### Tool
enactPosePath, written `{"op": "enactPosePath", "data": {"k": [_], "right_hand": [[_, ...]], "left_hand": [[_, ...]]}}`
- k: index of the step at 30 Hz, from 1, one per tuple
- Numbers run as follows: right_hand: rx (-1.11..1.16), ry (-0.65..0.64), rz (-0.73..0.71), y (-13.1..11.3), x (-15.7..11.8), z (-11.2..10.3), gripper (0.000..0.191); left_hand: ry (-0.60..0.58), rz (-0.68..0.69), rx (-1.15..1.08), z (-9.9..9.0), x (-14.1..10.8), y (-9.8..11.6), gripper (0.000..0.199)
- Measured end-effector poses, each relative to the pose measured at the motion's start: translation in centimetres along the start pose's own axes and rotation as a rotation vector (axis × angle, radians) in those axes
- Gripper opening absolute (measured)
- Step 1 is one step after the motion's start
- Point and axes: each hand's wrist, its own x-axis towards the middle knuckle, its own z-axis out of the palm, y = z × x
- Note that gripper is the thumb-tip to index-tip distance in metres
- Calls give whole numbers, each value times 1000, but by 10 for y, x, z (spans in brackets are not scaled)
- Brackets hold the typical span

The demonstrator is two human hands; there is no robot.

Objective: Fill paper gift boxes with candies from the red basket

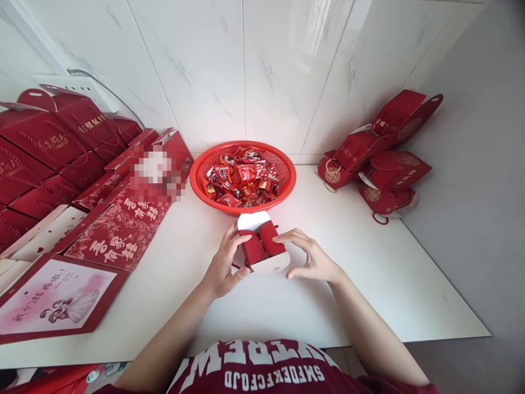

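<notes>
A small red paper gift box [255, 247] with a white inside lies before me on the white table. Its two red side flaps are folded inward, with a narrow gap between them, and the white rounded end flaps stand outward. My left hand [225, 262] is closed around the box's left side, its index fingertip on the left flap and its thumb by the near corner. On the other side, my right hand [314, 257] has its fingers apart; a fingertip touches the right flap while the thumb stays off the box. What lies inside is mostly hidden.
Behind the box stands a red oval plastic basket [197, 183] of wrapped sweets [246, 178]. Several red boxes [353, 150] are piled at the back right. Along the left are red corded gift boxes [53, 137] and printed red boxes [112, 241]. A tiled wall bounds the back.
</notes>
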Motion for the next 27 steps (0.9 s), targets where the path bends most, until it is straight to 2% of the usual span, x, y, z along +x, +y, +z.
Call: {"op": "enactPosePath", "data": {"k": [5,7,9,11,14,16,18,20,22,24,27], "right_hand": [[62,149,103,-5,3,17,35],[53,212,144,-6,5,27,27],[38,308,166,-5,7,37,34],[64,379,183,-4,8,44,57],[187,301,212,-2,8,46,86],[250,218,224,0,6,44,89],[261,192,211,0,5,40,89],[225,174,165,-2,4,35,82],[170,128,105,-4,3,32,62],[118,81,64,-6,4,29,43],[71,69,31,-6,4,29,33]], "left_hand": [[-18,31,-162,6,3,-7,73],[-11,30,-162,8,4,-6,66],[-9,17,-163,9,5,-4,52],[-29,7,-196,9,5,-2,42],[-65,-2,-258,8,3,-3,41],[-62,-4,-297,9,1,-6,51],[-55,-1,-339,10,-1,-10,71],[-51,6,-378,12,-3,-14,91],[-59,7,-396,12,-3,-17,100],[-79,4,-379,10,-3,-18,97],[-99,43,-288,6,0,-17,81]]}}
